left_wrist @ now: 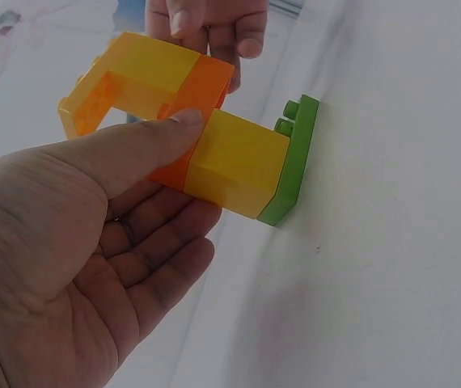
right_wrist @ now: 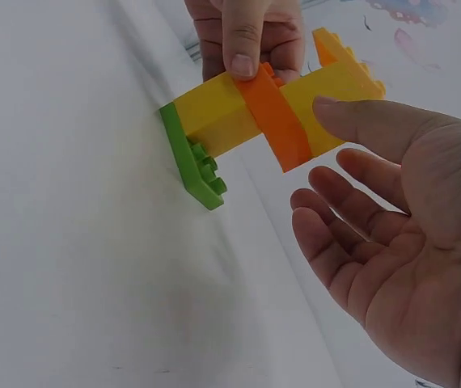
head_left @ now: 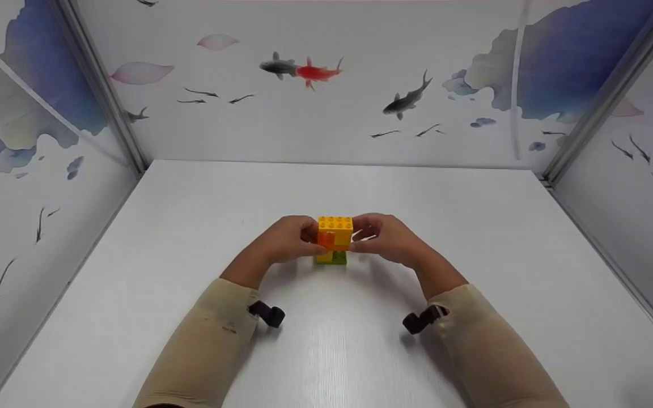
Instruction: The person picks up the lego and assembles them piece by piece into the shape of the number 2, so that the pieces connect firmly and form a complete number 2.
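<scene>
Between the two hands stands a stack of toy building bricks. At its foot is a green studded plate (left_wrist: 295, 170), with a yellow brick (left_wrist: 238, 162) on one end. An orange brick (right_wrist: 275, 121) crosses above that, then another yellow brick (right_wrist: 303, 89) topped by a wide yellow-orange studded plate (head_left: 335, 221). My left hand (head_left: 289, 239) pinches the orange brick, thumb on its near face and fingers behind. On the other side, my right hand (head_left: 386, 241) has its thumb at the upper yellow brick, the other fingers loosely bent and spread below it.
The stack is near the middle of a white table (head_left: 190, 192). White panels (head_left: 326, 124) painted with fish and petals enclose the back and both sides. A black wrist-camera mount (head_left: 268, 314) sticks out from the left sleeve, another black mount (head_left: 420, 320) from the right.
</scene>
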A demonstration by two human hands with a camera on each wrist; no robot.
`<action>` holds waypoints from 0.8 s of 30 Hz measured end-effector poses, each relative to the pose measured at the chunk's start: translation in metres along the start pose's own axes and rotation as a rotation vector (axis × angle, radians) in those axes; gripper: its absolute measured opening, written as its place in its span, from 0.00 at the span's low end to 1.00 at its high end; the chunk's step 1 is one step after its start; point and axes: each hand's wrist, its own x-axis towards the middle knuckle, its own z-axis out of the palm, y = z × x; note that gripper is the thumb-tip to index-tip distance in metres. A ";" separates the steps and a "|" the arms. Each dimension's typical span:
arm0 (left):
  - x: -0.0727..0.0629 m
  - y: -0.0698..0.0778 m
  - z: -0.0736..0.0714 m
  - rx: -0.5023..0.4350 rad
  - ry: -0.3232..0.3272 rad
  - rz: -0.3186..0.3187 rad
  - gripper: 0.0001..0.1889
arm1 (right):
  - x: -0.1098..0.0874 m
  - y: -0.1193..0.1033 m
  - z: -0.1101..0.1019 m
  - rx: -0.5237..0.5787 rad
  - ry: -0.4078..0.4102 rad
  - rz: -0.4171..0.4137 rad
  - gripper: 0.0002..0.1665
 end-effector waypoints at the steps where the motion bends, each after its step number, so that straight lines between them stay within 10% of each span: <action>1: 0.000 0.000 0.000 -0.001 -0.001 0.002 0.18 | 0.000 0.000 0.001 0.002 0.000 0.002 0.28; 24: 0.002 0.002 0.006 -0.041 0.061 -0.005 0.24 | 0.005 0.003 0.005 0.050 0.093 0.085 0.24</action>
